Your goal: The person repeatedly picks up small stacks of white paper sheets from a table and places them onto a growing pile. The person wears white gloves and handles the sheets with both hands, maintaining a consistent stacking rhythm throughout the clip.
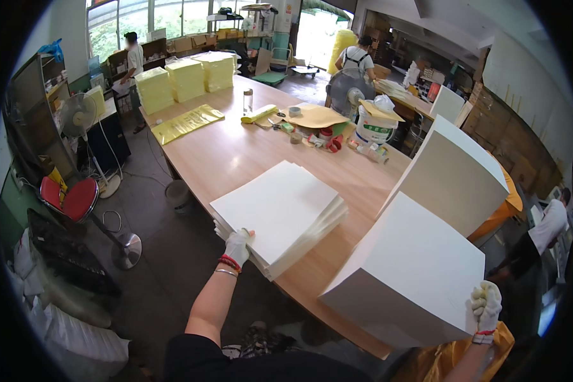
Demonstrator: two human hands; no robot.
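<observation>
Strong daylight comes through the windows (167, 22) and the doorway (316, 35), which is nearly washed out. The table (191, 156) shows soft glare. Lines bend near the black rim; the far right is perhaps slightly blurred.

It's a workshop: white stacks (420, 267) of sheets crowd the broad table (239, 153), yellow stacks (186, 84) stand upper left, a trolley (270, 77) sits top centre, and a worker (358, 58) bends behind a fan (350, 92), upper right!
</observation>
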